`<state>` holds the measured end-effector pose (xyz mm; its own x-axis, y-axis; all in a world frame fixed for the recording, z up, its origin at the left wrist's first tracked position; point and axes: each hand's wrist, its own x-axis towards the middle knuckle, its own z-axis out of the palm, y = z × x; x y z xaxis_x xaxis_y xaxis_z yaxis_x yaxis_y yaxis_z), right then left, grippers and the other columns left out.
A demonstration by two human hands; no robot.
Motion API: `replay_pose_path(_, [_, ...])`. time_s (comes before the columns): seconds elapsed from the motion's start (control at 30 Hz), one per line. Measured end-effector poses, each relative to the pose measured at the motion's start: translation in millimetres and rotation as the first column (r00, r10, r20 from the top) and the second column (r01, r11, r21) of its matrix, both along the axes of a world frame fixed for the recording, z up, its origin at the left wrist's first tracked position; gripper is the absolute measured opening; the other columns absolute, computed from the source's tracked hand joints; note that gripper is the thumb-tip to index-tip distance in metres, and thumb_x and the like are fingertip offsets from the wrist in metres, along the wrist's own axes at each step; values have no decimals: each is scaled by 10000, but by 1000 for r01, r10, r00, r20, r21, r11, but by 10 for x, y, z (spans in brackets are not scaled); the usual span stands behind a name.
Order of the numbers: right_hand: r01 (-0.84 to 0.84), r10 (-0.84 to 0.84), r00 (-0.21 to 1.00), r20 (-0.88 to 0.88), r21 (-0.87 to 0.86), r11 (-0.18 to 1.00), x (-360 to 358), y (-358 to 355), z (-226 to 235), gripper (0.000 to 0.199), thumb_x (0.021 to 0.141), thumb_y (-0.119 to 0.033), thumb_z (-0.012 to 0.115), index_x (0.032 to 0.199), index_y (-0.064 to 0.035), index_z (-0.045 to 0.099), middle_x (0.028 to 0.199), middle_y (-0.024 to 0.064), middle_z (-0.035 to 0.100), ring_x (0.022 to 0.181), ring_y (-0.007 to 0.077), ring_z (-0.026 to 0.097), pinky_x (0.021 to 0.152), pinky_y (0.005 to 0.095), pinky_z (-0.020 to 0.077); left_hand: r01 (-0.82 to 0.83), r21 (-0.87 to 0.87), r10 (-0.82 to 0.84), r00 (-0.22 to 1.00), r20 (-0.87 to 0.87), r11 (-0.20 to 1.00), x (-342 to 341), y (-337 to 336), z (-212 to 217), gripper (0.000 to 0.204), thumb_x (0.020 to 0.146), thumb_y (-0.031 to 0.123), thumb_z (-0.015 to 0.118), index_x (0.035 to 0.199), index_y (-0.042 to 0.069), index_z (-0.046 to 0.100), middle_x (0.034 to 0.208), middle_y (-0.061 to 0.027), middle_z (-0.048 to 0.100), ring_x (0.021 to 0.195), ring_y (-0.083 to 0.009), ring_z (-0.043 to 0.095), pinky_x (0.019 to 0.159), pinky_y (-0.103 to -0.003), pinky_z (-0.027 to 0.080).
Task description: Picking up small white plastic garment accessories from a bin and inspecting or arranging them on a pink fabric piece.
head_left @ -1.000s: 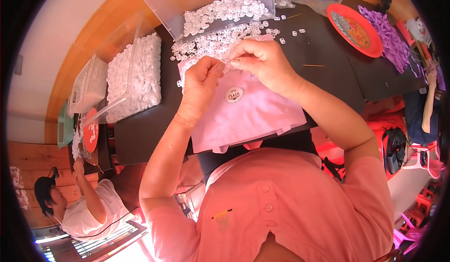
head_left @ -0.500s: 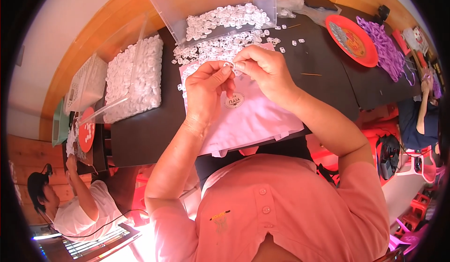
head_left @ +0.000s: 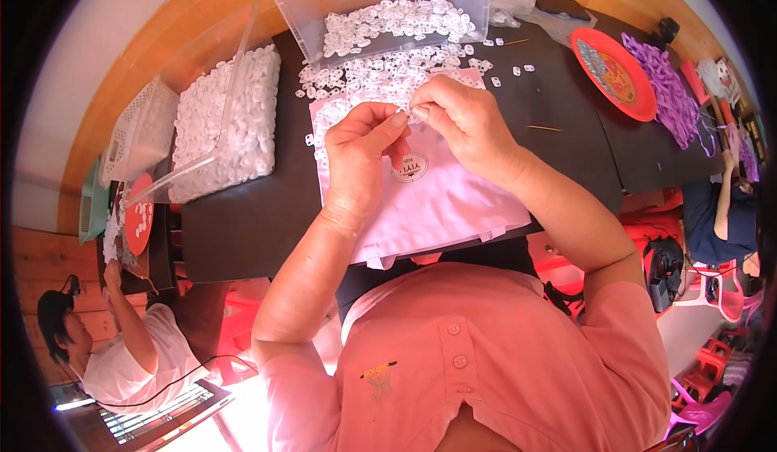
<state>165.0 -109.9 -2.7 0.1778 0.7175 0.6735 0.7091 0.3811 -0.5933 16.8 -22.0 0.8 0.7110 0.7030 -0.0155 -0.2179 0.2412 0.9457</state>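
Observation:
Both my hands meet above a pink cloth bag [head_left: 453, 209] lying flat on the dark table. My left hand [head_left: 360, 148] is closed, thumb and forefinger pinching a small white plastic piece [head_left: 402, 110], mostly covered by fingertips. Thumb and forefinger of my right hand [head_left: 469, 124] are pinched together at that same piece; anything else between them is too small to make out. Just beyond lies a loose pile of small white pieces with holes [head_left: 364, 72], spilling onto the bag's far edge. More of them fill the bottom of a tipped clear plastic bin [head_left: 285, 7] behind.
A clear box [head_left: 198, 169] of rounded white pieces stands left, near a white basket [head_left: 133, 140]. Right are a red plate [head_left: 643, 112] with silvery bits, purple straps [head_left: 672, 112] and a thin stick [head_left: 545, 128]. Other people sit at far left [head_left: 133, 363] and far right [head_left: 720, 217].
The whole view has shifted slightly, with the table things sliding in the picture. My hands stay pinched together at the small white piece.

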Motion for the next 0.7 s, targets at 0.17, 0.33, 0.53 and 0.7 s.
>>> replay_pose_path(0.17, [8,-9,999,54,12,1000,-8,-8,9,133,806,46,574,906,-38,549,828,128,613,725,325,627,606,385,483,-16,20,16,1000,-14,1000,-10,-20,12,86,890,74,633,898,-10,619,751,-48,618,585,-93,548,501,-228,423])
replay_pose_path(0.33, [7,-9,997,71,31,999,-12,-2,4,134,804,41,574,906,-40,543,823,124,604,723,327,621,603,390,478,-25,79,28,999,-38,997,-16,-30,7,89,893,82,636,896,-5,619,748,-33,611,588,-77,541,498,-215,414])
replay_pose_path(0.53, [18,-24,992,127,47,999,-21,-4,13,146,786,39,586,901,-41,544,804,116,588,707,322,616,591,389,474,-30,86,33,999,-42,996,-19,-32,9,86,894,80,632,896,-6,620,744,-26,605,589,-73,537,497,-211,410])
replay_pose_path(0.7, [19,-28,988,151,55,998,-29,-6,11,159,773,44,591,898,-43,547,795,109,578,685,307,609,574,386,468,-35,83,40,998,-50,996,-31,-30,23,93,892,85,636,898,-7,620,739,-22,596,586,-72,533,496,-210,408])
